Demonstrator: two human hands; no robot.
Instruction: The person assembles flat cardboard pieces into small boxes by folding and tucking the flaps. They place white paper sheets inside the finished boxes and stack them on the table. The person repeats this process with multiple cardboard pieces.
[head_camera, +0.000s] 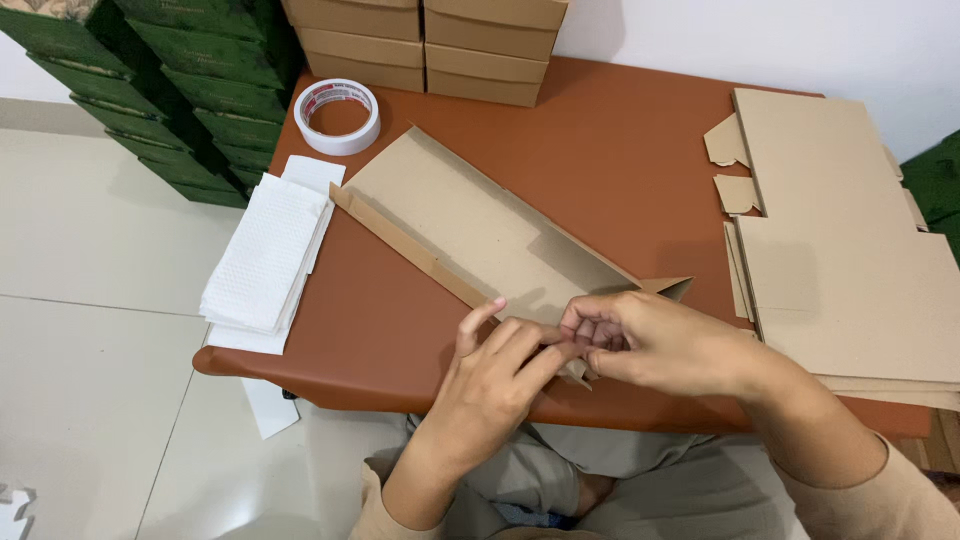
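A flat brown cardboard box blank (470, 225) lies slantwise on the reddish-brown table (610, 140), one long side flap folded up. My left hand (500, 375) and my right hand (650, 340) meet at the blank's near corner by the table's front edge. Both pinch a small flap there, fingers curled over the cardboard edge. A pointed corner tab (668, 287) sticks up just behind my right hand.
A stack of flat cardboard blanks (840, 250) covers the table's right side. A tape roll (337, 115) sits at the back left, white paper sheets (268, 255) overhang the left edge. Brown boxes (430, 45) stand at the back; green boxes (190, 90) are stacked on the floor.
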